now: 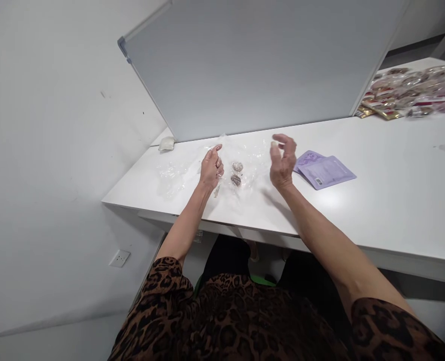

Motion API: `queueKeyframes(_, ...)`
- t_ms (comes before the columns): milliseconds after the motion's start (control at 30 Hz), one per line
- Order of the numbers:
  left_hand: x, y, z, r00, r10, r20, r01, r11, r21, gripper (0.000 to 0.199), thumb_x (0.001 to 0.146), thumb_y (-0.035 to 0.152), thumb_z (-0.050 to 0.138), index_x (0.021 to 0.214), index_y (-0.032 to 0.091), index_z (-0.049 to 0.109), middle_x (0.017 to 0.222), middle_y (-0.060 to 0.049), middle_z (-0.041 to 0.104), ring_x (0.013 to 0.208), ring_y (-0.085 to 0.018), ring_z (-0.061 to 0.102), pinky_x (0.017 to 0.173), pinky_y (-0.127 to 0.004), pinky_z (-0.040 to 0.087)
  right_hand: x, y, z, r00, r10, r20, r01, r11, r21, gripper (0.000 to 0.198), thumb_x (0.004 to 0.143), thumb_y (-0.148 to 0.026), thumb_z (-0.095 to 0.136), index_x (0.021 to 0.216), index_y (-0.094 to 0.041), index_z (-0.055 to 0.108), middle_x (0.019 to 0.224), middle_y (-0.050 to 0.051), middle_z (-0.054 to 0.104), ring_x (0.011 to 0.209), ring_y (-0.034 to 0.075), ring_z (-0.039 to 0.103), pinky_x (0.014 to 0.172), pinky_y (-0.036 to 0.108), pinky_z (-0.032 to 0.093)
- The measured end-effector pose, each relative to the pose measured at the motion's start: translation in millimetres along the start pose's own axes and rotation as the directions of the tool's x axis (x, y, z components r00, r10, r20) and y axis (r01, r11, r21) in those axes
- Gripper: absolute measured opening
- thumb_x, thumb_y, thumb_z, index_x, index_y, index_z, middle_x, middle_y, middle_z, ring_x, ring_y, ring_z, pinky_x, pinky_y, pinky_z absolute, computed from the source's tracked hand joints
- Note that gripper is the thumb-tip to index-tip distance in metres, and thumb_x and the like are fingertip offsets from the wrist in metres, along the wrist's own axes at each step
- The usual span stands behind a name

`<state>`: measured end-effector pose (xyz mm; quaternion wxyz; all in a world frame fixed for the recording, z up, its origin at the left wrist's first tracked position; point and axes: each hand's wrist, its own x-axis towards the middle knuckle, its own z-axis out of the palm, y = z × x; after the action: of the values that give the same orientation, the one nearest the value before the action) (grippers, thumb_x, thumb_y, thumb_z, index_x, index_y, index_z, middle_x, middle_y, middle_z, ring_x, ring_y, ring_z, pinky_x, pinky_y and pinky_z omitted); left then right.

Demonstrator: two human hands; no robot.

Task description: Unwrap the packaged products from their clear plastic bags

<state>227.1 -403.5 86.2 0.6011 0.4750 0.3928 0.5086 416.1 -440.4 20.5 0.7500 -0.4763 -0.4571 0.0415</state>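
My left hand [212, 169] is closed, its fingers curled on a crinkled clear plastic wrapper [250, 155] that spreads over the table to its right. Two small brownish, patterned round pieces lie by that hand, a paler one [237, 166] and a darker one [236, 180]; whether they are inside the plastic I cannot tell. My right hand [283, 159] is raised over the table, slightly blurred, with fingers bent and apart and nothing visible in them. Just right of it, two purple flat pouches [329, 173] overlap.
More clear plastic [172, 178] lies left of my left hand. A small whitish packet [166, 144] sits at the back left corner. Behind the white table [403, 190] stands a grey-white board [252, 65]. Many wrapped packets [414, 93] are heaped at the back right.
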Motion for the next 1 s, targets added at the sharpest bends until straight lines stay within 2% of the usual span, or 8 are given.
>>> queueKeyframes(100, -2.0, 9.2, 16.6, 0.996, -0.001, 0.092, 0.000, 1.000, 0.015, 0.032, 0.100, 0.047, 0.063, 0.124, 0.027, 0.068, 0.057, 0.009, 0.036, 0.040, -0.002, 0.025, 0.039, -0.014, 0.019, -9.1, -7.9, 7.1, 0.979, 0.018, 0.203, -0.032, 0.997, 0.065, 0.036, 0.098, -0.056, 0.051, 0.113, -0.028, 0.066, 0.122, 0.009, 0.067, 0.123, 0.028, 0.056, 0.109, 0.048, 0.045)
queueKeyframes(233, -4.8, 25.0, 44.9, 0.977, 0.019, 0.211, -0.030, 0.998, 0.049, 0.040, 0.099, 0.050, 0.064, 0.133, 0.029, 0.066, 0.057, 0.009, 0.038, 0.039, -0.002, 0.025, 0.040, -0.014, 0.019, -8.2, 8.6, 10.9, 0.897, 0.223, 0.381, -0.269, 0.960, 0.074, 0.052, 0.086, -0.067, 0.062, 0.119, -0.026, 0.066, 0.130, 0.010, 0.066, 0.124, 0.030, 0.056, 0.106, 0.049, 0.047)
queueKeyframes(367, -1.7, 37.1, 63.1, 0.966, 0.058, 0.253, -0.079, 0.994, 0.074, 0.047, 0.099, 0.057, 0.060, 0.139, 0.033, 0.060, 0.058, 0.009, 0.039, 0.039, -0.001, 0.028, 0.040, -0.012, 0.021, 1.1, 30.9, 3.0, 0.793, 0.468, 0.391, -0.479, 0.875, -0.075, 0.053, 0.068, -0.049, 0.076, 0.111, -0.021, 0.066, 0.125, 0.010, 0.066, 0.117, 0.031, 0.058, 0.103, 0.049, 0.048)
queueKeyframes(467, 6.3, 44.2, 65.8, 0.966, 0.104, 0.237, -0.121, 0.991, 0.055, 0.049, 0.099, 0.060, 0.057, 0.140, 0.034, 0.058, 0.061, 0.008, 0.043, 0.040, -0.001, 0.034, 0.041, -0.011, 0.024, 7.4, 39.7, -4.1, 0.729, 0.591, 0.345, -0.574, 0.802, -0.162, 0.044, 0.067, -0.042, 0.070, 0.104, -0.018, 0.066, 0.109, 0.009, 0.066, 0.105, 0.029, 0.061, 0.098, 0.048, 0.049)
queueKeyframes(567, 16.2, 53.2, 63.7, 0.962, 0.170, 0.214, -0.192, 0.978, 0.085, 0.051, 0.098, 0.064, 0.053, 0.139, 0.034, 0.059, 0.064, 0.006, 0.046, 0.043, -0.002, 0.043, 0.044, -0.012, 0.030, 10.8, 41.5, -7.5, 0.743, 0.495, 0.451, -0.487, 0.862, -0.142, 0.054, 0.072, -0.049, 0.067, 0.118, -0.020, 0.066, 0.122, 0.010, 0.064, 0.114, 0.029, 0.059, 0.104, 0.048, 0.047)
queueKeyframes(700, 27.6, 68.5, 57.8, 0.938, 0.273, 0.213, -0.309, 0.938, 0.156, 0.053, 0.099, 0.068, 0.048, 0.139, 0.035, 0.059, 0.065, 0.005, 0.046, 0.046, -0.003, 0.048, 0.046, -0.013, 0.032, 10.6, 39.0, -5.1, 0.685, 0.363, 0.632, -0.258, 0.932, -0.256, 0.057, 0.071, -0.043, 0.070, 0.124, -0.022, 0.069, 0.135, 0.012, 0.061, 0.133, 0.034, 0.050, 0.115, 0.052, 0.039)
queueKeyframes(833, 37.1, 82.1, 46.6, 0.929, 0.321, 0.186, -0.355, 0.916, 0.190, 0.054, 0.101, 0.069, 0.043, 0.142, 0.035, 0.055, 0.065, 0.005, 0.044, 0.048, -0.004, 0.049, 0.046, -0.015, 0.034, 13.4, 36.9, -6.7, 0.723, 0.358, 0.590, -0.200, 0.927, -0.317, 0.040, 0.070, -0.030, 0.061, 0.107, -0.021, 0.072, 0.133, 0.012, 0.064, 0.131, 0.035, 0.052, 0.116, 0.052, 0.038)
queueKeyframes(1000, 45.3, 99.2, 29.2, 0.918, 0.373, 0.135, -0.395, 0.889, 0.230, 0.054, 0.106, 0.065, 0.032, 0.147, 0.036, 0.048, 0.065, 0.004, 0.046, 0.055, -0.008, 0.052, 0.050, -0.019, 0.038, 22.0, 36.2, -19.1, 0.796, 0.400, 0.454, -0.305, 0.913, -0.270, 0.041, 0.066, -0.032, 0.060, 0.104, -0.020, 0.072, 0.125, 0.012, 0.066, 0.121, 0.035, 0.057, 0.109, 0.053, 0.043)
